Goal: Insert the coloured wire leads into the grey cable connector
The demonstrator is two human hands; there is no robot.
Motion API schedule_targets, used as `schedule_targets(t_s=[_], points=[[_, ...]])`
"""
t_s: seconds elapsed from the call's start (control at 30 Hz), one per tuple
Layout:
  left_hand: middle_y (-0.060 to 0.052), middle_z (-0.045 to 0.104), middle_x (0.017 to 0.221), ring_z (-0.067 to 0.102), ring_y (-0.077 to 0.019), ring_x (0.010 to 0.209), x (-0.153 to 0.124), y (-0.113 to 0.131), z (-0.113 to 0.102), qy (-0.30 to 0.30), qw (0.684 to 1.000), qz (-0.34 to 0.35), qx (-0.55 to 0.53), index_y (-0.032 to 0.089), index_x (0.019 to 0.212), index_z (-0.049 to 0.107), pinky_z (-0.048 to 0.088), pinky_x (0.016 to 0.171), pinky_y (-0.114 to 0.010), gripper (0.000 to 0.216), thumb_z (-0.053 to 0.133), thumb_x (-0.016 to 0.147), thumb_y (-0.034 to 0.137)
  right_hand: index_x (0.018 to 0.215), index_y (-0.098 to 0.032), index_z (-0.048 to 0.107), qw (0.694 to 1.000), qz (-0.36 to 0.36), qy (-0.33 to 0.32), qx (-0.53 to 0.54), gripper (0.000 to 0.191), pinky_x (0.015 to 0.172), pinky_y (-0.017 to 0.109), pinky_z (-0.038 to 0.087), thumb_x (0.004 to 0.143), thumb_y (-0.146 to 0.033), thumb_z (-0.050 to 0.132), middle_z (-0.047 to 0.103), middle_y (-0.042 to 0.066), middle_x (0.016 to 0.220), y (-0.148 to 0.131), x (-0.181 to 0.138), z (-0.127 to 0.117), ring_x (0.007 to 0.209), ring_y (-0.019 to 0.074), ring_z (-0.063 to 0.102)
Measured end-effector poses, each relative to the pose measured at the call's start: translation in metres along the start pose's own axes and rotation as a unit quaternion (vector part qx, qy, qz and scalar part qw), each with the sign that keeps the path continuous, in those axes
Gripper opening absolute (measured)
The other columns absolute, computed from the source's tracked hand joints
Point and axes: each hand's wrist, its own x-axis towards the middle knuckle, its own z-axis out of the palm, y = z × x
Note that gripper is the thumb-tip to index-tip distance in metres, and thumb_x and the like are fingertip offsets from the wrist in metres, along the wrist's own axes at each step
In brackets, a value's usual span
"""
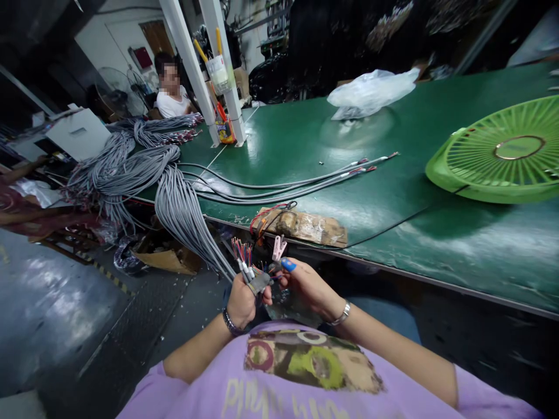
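Bundle of grey cables (192,224) gripped near its stripped end, low in the scene at about 6 o'clock, just off the near edge of the counter (393,192). Coloured wire ends (243,251) fanning upward out of the grip. Left hand (240,302) closed in a fist around the cable end, wristwatch on the wrist. Right hand (308,285) just beside it at 3 o'clock, fingers curled and pinched on a small grey piece (261,282) at the cable tip, blue cover on one fingertip (288,265), bracelet on the wrist. Pink clip (278,247) standing just above the hands at 12 o'clock, on the counter's edge.

From the hands, grey cables running up toward 10 o'clock into a large looped heap (131,157) draped over the counter's left end. A few loose cables (297,181) lying flat across the green counter at 12 o'clock, red tips pointing to 2 o'clock. Brown taped block (314,227) with red and black wires near the counter edge. Green fan grille (502,154) at 2 o'clock. Clear plastic bag (371,92) farther back at 1 o'clock. White posts (209,70) with a cup of tools at 11 o'clock. Another person (172,96) in a white shirt seated far behind the cable heap.
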Motion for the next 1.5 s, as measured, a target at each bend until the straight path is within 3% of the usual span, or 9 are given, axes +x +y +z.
schedule_targets(t_s=[0.23, 0.3, 0.4, 0.47, 0.63, 0.73, 0.93, 1.3, 1.5], points=[[0.003, 0.054, 0.041, 0.045, -0.0089, 0.032, 0.006, 0.014, 0.009, -0.048, 0.998, -0.041, -0.013, 0.016, 0.068, 0.053, 0.039, 0.034, -0.021, 0.036, 0.074, 0.059, 0.044, 0.078, -0.015, 0.061, 0.999, 0.027, -0.002, 0.040, 0.045, 0.053, 0.024, 0.039, 0.070, -0.059, 0.061, 0.058, 0.002, 0.068, -0.012, 0.021, -0.014, 0.053, 0.0090, 0.046], [0.002, 0.055, 0.041, 0.046, -0.0094, 0.032, 0.009, 0.017, 0.012, -0.068, 0.996, -0.054, -0.018, 0.016, 0.068, 0.053, 0.039, 0.033, -0.021, 0.037, 0.074, 0.057, 0.044, 0.073, -0.016, 0.060, 1.000, -0.011, -0.008, -0.003, 0.044, 0.051, 0.024, 0.037, 0.071, -0.059, 0.061, 0.055, 0.000, 0.061, -0.015, 0.027, -0.011, 0.050, 0.0088, 0.043], [0.002, 0.055, 0.040, 0.046, -0.0092, 0.031, 0.014, 0.020, 0.015, -0.088, 0.993, -0.075, -0.007, 0.015, 0.066, 0.053, 0.039, 0.033, -0.021, 0.039, 0.074, 0.056, 0.046, 0.065, -0.016, 0.059, 0.989, -0.105, 0.058, -0.087, 0.044, 0.051, 0.024, 0.033, 0.071, -0.060, 0.059, 0.052, -0.001, 0.056, -0.015, 0.031, -0.006, 0.050, 0.0093, 0.041], [0.002, 0.054, 0.040, 0.045, -0.0088, 0.031, 0.017, 0.020, 0.016, -0.093, 0.992, -0.083, 0.001, 0.015, 0.065, 0.053, 0.039, 0.033, -0.020, 0.040, 0.074, 0.055, 0.047, 0.065, -0.017, 0.059, 0.985, -0.124, 0.082, -0.089, 0.047, 0.051, 0.024, 0.034, 0.071, -0.063, 0.057, 0.053, -0.001, 0.057, -0.013, 0.033, -0.005, 0.051, 0.0100, 0.041], [0.002, 0.054, 0.040, 0.045, -0.0090, 0.030, 0.020, 0.017, 0.015, -0.093, 0.992, -0.091, 0.002, 0.015, 0.067, 0.054, 0.038, 0.032, -0.020, 0.040, 0.074, 0.055, 0.047, 0.074, -0.017, 0.061, 0.995, -0.016, -0.004, 0.095, 0.046, 0.053, 0.024, 0.040, 0.069, -0.063, 0.061, 0.058, 0.001, 0.065, -0.008, 0.038, -0.001, 0.056, 0.0107, 0.048], [0.002, 0.054, 0.040, 0.045, -0.0088, 0.030, 0.020, 0.014, 0.015, -0.095, 0.991, -0.093, 0.011, 0.014, 0.065, 0.054, 0.038, 0.032, -0.020, 0.038, 0.073, 0.056, 0.047, 0.076, -0.016, 0.063, 0.988, -0.002, 0.008, 0.153, 0.043, 0.054, 0.023, 0.040, 0.068, -0.058, 0.066, 0.058, 0.000, 0.063, -0.010, 0.040, 0.002, 0.055, 0.0099, 0.049], [0.002, 0.054, 0.041, 0.046, -0.0084, 0.031, 0.021, 0.011, 0.013, -0.094, 0.990, -0.097, 0.030, 0.014, 0.064, 0.055, 0.037, 0.033, -0.019, 0.038, 0.073, 0.057, 0.046, 0.078, -0.015, 0.063, 0.986, -0.008, 0.032, 0.162, 0.041, 0.055, 0.024, 0.040, 0.070, -0.055, 0.065, 0.059, 0.001, 0.063, -0.011, 0.040, 0.005, 0.055, 0.0108, 0.048], [0.002, 0.053, 0.039, 0.045, -0.0094, 0.030, 0.009, 0.011, 0.005, -0.107, 0.991, -0.084, 0.011, 0.015, 0.066, 0.054, 0.037, 0.031, -0.020, 0.036, 0.073, 0.059, 0.044, 0.086, -0.018, 0.063, 0.981, 0.056, -0.052, 0.180, 0.043, 0.057, 0.023, 0.045, 0.079, -0.059, 0.052, 0.062, 0.004, 0.076, -0.013, 0.030, -0.003, 0.061, 0.0117, 0.054], [0.002, 0.054, 0.039, 0.045, -0.0089, 0.030, 0.007, 0.013, 0.006, -0.093, 0.993, -0.070, 0.006, 0.015, 0.065, 0.054, 0.037, 0.032, -0.019, 0.034, 0.073, 0.059, 0.042, 0.084, -0.017, 0.065, 0.987, 0.035, -0.045, 0.152, 0.029, 0.057, 0.022, 0.045, 0.077, -0.045, 0.062, 0.062, 0.003, 0.076, -0.015, 0.030, -0.002, 0.061, 0.0098, 0.053]])
